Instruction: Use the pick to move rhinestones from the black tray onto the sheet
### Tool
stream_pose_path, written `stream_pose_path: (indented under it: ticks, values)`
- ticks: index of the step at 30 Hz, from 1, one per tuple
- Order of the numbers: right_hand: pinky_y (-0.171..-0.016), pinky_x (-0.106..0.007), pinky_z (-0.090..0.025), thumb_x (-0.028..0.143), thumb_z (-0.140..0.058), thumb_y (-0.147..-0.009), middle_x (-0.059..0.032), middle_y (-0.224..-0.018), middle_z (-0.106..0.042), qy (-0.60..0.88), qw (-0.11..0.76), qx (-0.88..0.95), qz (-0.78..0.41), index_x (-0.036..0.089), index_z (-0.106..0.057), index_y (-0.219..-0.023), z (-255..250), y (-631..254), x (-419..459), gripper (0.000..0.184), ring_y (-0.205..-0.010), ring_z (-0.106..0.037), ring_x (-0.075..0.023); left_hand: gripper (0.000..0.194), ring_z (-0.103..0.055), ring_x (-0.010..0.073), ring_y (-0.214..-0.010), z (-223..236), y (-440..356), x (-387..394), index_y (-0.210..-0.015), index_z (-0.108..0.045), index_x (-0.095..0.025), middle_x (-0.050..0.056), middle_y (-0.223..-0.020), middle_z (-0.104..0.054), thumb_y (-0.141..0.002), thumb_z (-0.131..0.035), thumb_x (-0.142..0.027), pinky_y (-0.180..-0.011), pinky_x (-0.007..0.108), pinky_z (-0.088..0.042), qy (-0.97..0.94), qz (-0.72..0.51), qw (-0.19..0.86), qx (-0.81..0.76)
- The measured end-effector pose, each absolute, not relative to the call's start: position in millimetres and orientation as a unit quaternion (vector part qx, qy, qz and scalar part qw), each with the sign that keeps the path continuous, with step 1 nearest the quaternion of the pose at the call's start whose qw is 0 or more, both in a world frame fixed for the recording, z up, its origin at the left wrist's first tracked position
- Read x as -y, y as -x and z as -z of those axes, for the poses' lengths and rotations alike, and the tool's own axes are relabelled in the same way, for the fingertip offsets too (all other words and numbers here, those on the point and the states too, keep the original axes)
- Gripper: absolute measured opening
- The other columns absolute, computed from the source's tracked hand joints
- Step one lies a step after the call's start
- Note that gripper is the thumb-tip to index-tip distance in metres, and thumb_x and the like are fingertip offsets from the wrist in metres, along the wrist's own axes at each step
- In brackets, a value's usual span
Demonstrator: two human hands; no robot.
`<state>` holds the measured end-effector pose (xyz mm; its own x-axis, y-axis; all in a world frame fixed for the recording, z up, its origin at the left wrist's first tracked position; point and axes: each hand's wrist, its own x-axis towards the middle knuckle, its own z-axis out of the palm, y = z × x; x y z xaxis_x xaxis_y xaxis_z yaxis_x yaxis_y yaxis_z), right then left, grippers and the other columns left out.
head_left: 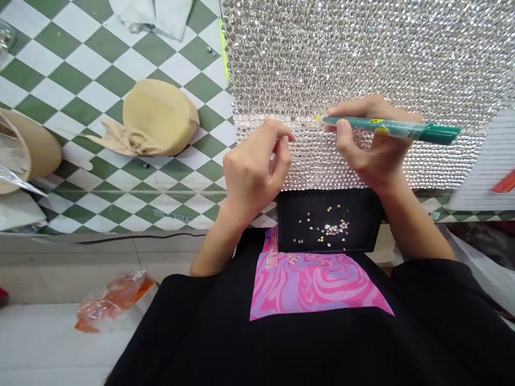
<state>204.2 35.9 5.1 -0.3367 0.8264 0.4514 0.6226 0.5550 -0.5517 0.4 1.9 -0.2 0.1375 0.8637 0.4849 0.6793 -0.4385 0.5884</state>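
A sheet covered in rows of silver rhinestones (362, 59) lies on the table, with a paler strip running across its lower part. My right hand (376, 139) grips a green pen (394, 127), whose yellow tip points left and touches or hovers just over that strip. Fingers curled and thumb pressed in, my left hand (257, 166) rests on the sheet's lower left part; whatever it may hold is hidden. Between my forearms sits a black ribbed tray (293, 209) bearing loose clear and gold-coloured rhinestones (333, 229).
Left of the sheet, a beige tied cloth bundle (161, 118) lies on the green-and-white checked tablecloth (108, 45). A beige round container (44, 145) stands at the far left. Lined white paper (478, 171) lies at right. Crumpled plastic (115, 300) is below the table edge.
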Motion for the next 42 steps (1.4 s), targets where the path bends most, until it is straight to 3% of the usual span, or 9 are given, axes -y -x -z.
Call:
stream_pose_path:
  ticks: [6,12,21,29,34,42]
  values:
    - [-0.085,-0.032,-0.060,0.020,-0.061,-0.092,-0.0007,-0.095,-0.074,0.442,0.325,0.826,-0.128,0.023,-0.067,-0.099,-7.5,-204.7,-36.6,0.010,-0.089,-0.071,-0.0156,0.021,-0.062,0.0098,-0.059,-0.3,-0.5,-1.7,-0.089,-0.062,-0.024,-0.003,-0.076,-0.071,-0.096,-0.046,-0.013,-0.058,0.025,-0.048,-0.747,-0.405,0.107,-0.516]
    - [-0.077,-0.034,-0.060,0.015,-0.061,-0.090,-0.0021,-0.090,-0.073,0.461,0.374,0.795,-0.122,0.020,-0.066,-0.096,-5.7,-206.7,-33.1,0.010,-0.082,-0.071,-0.0161,0.023,-0.060,0.0115,-0.057,-0.9,0.1,-1.7,-0.089,-0.063,-0.027,-0.003,-0.075,-0.072,-0.095,-0.046,-0.014,-0.056,0.028,-0.046,-0.744,-0.396,0.116,-0.526]
    - [-0.078,-0.033,-0.059,0.014,-0.062,-0.087,0.0003,-0.086,-0.071,0.447,0.339,0.824,-0.081,0.021,-0.064,-0.093,-6.2,-207.6,-34.2,0.009,-0.082,-0.070,-0.0163,0.021,-0.058,0.0105,-0.057,0.2,-0.1,-1.3,-0.089,-0.062,-0.026,-0.003,-0.075,-0.070,-0.095,-0.047,-0.012,-0.056,0.028,-0.044,-0.740,-0.408,0.118,-0.521]
    - [-0.075,-0.033,-0.056,0.008,-0.063,-0.084,0.0012,-0.088,-0.071,0.446,0.415,0.785,-0.113,0.022,-0.065,-0.094,-8.3,-208.5,-31.0,0.017,-0.080,-0.070,-0.0160,0.020,-0.056,0.0096,-0.055,2.0,0.0,-2.3,-0.088,-0.062,-0.025,-0.004,-0.073,-0.069,-0.093,-0.048,-0.011,-0.055,0.027,-0.043,-0.741,-0.417,0.107,-0.514]
    - [-0.073,-0.034,-0.054,0.009,-0.061,-0.084,-0.0020,-0.087,-0.071,0.448,0.403,0.790,-0.113,0.022,-0.067,-0.097,-18.0,-221.2,-12.7,0.020,-0.078,-0.065,-0.0157,0.020,-0.057,0.0095,-0.058,0.4,0.2,-0.9,-0.089,-0.061,-0.026,-0.004,-0.075,-0.069,-0.095,-0.047,-0.013,-0.057,0.027,-0.044,-0.739,-0.404,0.123,-0.525]
    - [-0.067,-0.032,-0.059,0.008,-0.057,-0.076,-0.0005,-0.071,-0.065,0.385,0.326,0.831,-0.232,0.019,-0.065,-0.095,-24.5,-216.3,62.2,0.023,-0.064,-0.061,-0.0128,0.021,-0.055,0.0103,-0.055,0.0,-0.8,-1.0,-0.088,-0.060,-0.026,-0.003,-0.074,-0.069,-0.094,-0.046,-0.012,-0.055,0.028,-0.042,-0.742,-0.415,0.121,-0.512]
